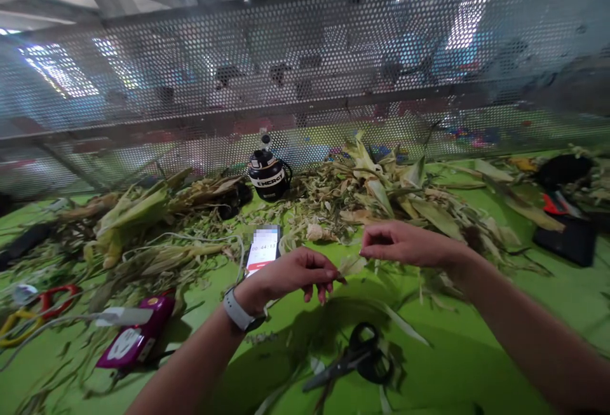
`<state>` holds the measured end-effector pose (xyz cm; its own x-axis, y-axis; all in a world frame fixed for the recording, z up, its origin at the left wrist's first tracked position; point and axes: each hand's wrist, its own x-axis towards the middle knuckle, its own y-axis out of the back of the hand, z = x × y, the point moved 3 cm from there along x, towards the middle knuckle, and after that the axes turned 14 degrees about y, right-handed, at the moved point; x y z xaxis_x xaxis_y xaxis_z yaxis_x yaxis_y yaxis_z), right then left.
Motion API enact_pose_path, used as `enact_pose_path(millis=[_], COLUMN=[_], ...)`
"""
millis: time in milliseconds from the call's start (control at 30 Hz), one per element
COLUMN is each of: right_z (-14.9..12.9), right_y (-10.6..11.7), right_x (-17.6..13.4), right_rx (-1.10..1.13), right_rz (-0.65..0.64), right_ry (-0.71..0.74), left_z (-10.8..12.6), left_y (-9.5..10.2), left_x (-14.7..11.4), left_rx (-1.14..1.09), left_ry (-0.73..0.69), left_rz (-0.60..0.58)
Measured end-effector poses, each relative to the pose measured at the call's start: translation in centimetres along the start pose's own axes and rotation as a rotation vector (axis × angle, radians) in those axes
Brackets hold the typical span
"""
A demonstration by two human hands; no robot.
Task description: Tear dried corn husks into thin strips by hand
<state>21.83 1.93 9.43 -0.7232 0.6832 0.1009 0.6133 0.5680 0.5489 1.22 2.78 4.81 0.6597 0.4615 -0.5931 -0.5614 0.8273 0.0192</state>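
My left hand (305,272), with a grey-banded watch on its wrist, is closed in a pinch over the green table. A small pale piece of corn husk (351,265) lies against its thumb and forefinger tips and seems to be gripped there. To its right, my right hand (393,243) hovers with curled fingers pressed together; anything in them is too small to make out. Below the hands lie black-handled scissors (350,358), blades pointing left. A long, thin husk strip (400,323) curves across the table just above them.
Dried corn husks (381,186) are heaped at the back, with more husks (138,211) on the left. A black bottle (269,176) stands between them. A phone (263,250), a purple power bank (138,332) and a cable lie left. Perforated metal panel (305,72) rises behind.
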Motion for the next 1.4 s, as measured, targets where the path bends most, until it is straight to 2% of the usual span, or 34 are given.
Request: enact_pose_path(millis=[167, 267, 333, 367, 433, 467, 567, 667, 733, 767, 833, 933, 1000, 1067, 1133, 1233, 1333, 1400], right_z=[-1.2, -0.6, 0.7, 1.5, 2.7, 3.2, 4.4, 4.8, 4.7, 4.5, 3.7, 1.7, 0.5, -0.5, -1.1, -1.7, -2.4, -2.9], right_y=[0.8, -0.7, -3.0, -4.3, -6.8, -8.0, -10.3, -10.7, -10.1, -9.6, -8.3, -7.0, -6.6, -6.3, -6.1, -6.1, -5.8, -5.0], right_x=[-0.1, 0.7, 1.4, 1.8, 2.4, 2.7, 3.1, 3.2, 3.2, 3.2, 3.1, 2.5, 2.1, 1.6, 1.1, 0.5, 0.1, 0.0], right_rx=[0.027, 0.354, 0.724, 0.921, 1.006, 1.028, 1.070, 1.054, 0.982, 0.878, 0.503, -0.161, -0.442, -0.617, -0.725, -0.766, -0.688, -0.614], right_rz=[0.125, 0.167, 0.174, 0.231, 0.310, 0.342, 0.471, 0.520, 0.529, 0.525, 0.486, 0.346, 0.226, 0.134, 0.090, 0.056, 0.066, 0.109], right_ry=[0.152, 0.169, 0.073, 0.011, -0.010, -0.026, -0.129, -0.169, -0.160, -0.133, -0.019, 0.202, 0.283, 0.324, 0.355, 0.416, 0.432, 0.395], left_z=[1.0, 3.3, 5.4, 6.4, 7.4, 7.3, 5.5, 3.1, 1.9, 1.4, 0.9, 0.8, 1.0, 1.1, 1.2, 1.3, 1.4, 1.5], left_y=[-2.7, -4.7, -5.1, -4.8, -3.5, -2.7, 0.3, 2.9, 3.9, 4.1, 4.2, 3.7, 3.2, 2.6, 2.0, 1.5, 0.7, -0.6], left_x=[-1.4, -2.8, -3.1, -2.8, -1.7, -0.9, 1.2, 1.7, 1.4, 1.1, 0.7, 0.4, 0.4, 0.6, 0.7, 0.7, 0.3, -0.2], left_rx=[0.033, -0.012, -0.117, -0.177, -0.347, -0.423, -0.520, -0.504, -0.478, -0.415, -0.342, -0.203, -0.118, -0.061, -0.021, 0.122, 0.444, 0.709], left_ry=[0.047, 0.050, -0.034, -0.088, -0.136, -0.119, 0.009, 0.039, 0.056, 0.078, 0.097, 0.076, 0.044, 0.020, 0.003, -0.026, -0.117, -0.240], left_rz=[-0.187, -0.271, -0.222, -0.154, -0.027, -0.006, 0.119, 0.216, 0.248, 0.274, 0.311, 0.372, 0.409, 0.434, 0.450, 0.513, 0.600, 0.576])
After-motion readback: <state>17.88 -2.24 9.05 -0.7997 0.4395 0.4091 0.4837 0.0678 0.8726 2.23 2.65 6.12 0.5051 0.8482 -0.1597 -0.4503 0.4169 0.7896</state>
